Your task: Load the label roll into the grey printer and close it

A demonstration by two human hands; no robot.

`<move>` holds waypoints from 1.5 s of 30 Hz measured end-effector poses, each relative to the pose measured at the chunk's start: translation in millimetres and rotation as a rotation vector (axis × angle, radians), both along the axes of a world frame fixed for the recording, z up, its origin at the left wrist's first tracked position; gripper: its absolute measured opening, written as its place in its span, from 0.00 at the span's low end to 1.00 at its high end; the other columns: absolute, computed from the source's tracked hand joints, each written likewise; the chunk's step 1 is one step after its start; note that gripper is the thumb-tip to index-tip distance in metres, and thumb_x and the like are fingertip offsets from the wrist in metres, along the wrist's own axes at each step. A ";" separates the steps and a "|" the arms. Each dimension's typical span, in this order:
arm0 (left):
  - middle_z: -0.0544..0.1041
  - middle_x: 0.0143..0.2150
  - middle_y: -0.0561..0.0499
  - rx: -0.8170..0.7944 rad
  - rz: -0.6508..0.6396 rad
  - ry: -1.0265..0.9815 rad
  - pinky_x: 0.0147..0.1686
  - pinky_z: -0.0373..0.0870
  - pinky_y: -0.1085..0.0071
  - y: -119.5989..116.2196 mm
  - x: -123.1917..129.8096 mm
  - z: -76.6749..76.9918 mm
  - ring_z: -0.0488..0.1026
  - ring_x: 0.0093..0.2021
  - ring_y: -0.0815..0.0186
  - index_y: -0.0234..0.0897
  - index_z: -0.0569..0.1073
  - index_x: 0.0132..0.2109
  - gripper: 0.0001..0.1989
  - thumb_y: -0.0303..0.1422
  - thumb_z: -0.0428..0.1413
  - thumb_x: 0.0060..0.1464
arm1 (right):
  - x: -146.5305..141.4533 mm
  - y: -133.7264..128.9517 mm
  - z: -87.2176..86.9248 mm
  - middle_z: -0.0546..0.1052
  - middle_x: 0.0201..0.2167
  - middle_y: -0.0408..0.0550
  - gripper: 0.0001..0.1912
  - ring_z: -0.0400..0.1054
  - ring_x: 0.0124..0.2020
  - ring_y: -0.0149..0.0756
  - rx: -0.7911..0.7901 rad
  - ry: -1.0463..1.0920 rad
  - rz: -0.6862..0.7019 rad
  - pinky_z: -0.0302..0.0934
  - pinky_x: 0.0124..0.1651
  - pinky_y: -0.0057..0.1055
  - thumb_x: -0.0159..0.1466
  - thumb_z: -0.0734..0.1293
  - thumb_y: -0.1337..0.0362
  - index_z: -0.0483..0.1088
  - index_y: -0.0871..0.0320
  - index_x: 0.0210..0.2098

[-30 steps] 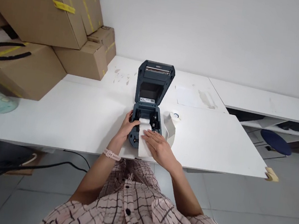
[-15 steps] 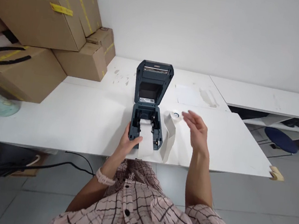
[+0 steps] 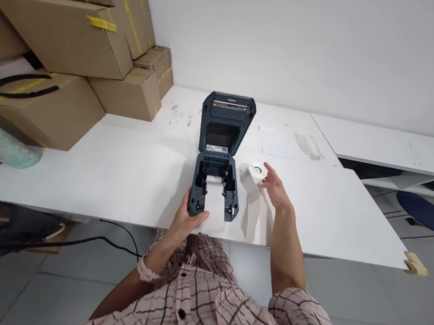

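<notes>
A dark grey label printer [image 3: 198, 181] stands on the white table with its lid [image 3: 227, 116] raised. A white paper strip [image 3: 214, 205] runs from inside it over its front edge. My left hand [image 3: 188, 217] grips the printer's front left corner, the thumb reaching over the front edge beside the strip. Right of the printer is a roll of white labels [image 3: 256, 170], its loose end trailing to the table's front edge. My right hand [image 3: 275, 186] is at the roll's right side, fingers apart; whether they touch it is hard to tell.
Cardboard boxes [image 3: 65, 36] are stacked at the left, with a black hoop [image 3: 23, 86] on one. A pale green bottle [image 3: 3, 142] lies in front of them. A white sheet [image 3: 273, 141] lies behind the roll. A blue stool [image 3: 422, 211] stands at the right.
My right hand has come down and left from above the table to the label roll, its fingers spreading. My left hand stays at the printer. The view has shifted slightly.
</notes>
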State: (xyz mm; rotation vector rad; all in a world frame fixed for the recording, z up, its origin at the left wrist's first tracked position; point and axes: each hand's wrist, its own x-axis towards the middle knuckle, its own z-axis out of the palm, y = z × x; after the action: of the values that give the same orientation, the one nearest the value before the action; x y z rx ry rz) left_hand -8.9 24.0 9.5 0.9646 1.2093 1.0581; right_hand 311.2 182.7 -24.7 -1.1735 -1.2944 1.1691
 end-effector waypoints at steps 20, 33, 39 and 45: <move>0.59 0.76 0.38 -0.014 -0.019 0.012 0.64 0.70 0.56 -1.0 -0.6 1.6 0.62 0.73 0.45 0.45 0.43 0.78 0.59 0.50 0.68 0.51 | -119.4 37.6 174.0 0.78 0.58 0.45 0.36 0.68 0.65 0.46 0.529 -0.160 0.042 0.58 0.71 0.51 0.71 0.51 0.33 0.75 0.48 0.56; 0.41 0.81 0.46 0.082 0.111 0.071 0.75 0.51 0.50 11.8 -1.8 17.7 0.42 0.80 0.46 0.48 0.43 0.78 0.52 0.54 0.61 0.57 | -120.8 -117.1 32.8 0.60 0.74 0.43 0.31 0.52 0.76 0.50 0.075 0.072 -0.103 0.52 0.74 0.61 0.65 0.70 0.49 0.65 0.38 0.66; 0.61 0.75 0.39 0.041 0.043 -0.024 0.66 0.68 0.53 26.0 7.4 24.5 0.63 0.72 0.45 0.42 0.50 0.76 0.51 0.48 0.65 0.54 | -116.4 -112.2 22.3 0.64 0.73 0.51 0.50 0.62 0.71 0.57 -0.205 0.239 0.023 0.64 0.68 0.59 0.59 0.73 0.43 0.52 0.44 0.74; 0.65 0.72 0.39 0.094 0.082 0.049 0.60 0.72 0.57 19.0 10.3 19.1 0.68 0.67 0.48 0.43 0.53 0.74 0.47 0.49 0.64 0.55 | -114.2 -112.1 27.0 0.62 0.74 0.51 0.50 0.57 0.74 0.55 -0.185 0.240 0.047 0.60 0.71 0.58 0.59 0.74 0.43 0.51 0.45 0.74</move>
State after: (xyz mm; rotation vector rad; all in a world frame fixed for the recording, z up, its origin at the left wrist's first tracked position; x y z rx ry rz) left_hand 1.4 43.0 28.5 1.0258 1.2577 1.1709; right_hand 197.1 70.6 2.3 -1.0993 -1.0538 1.4416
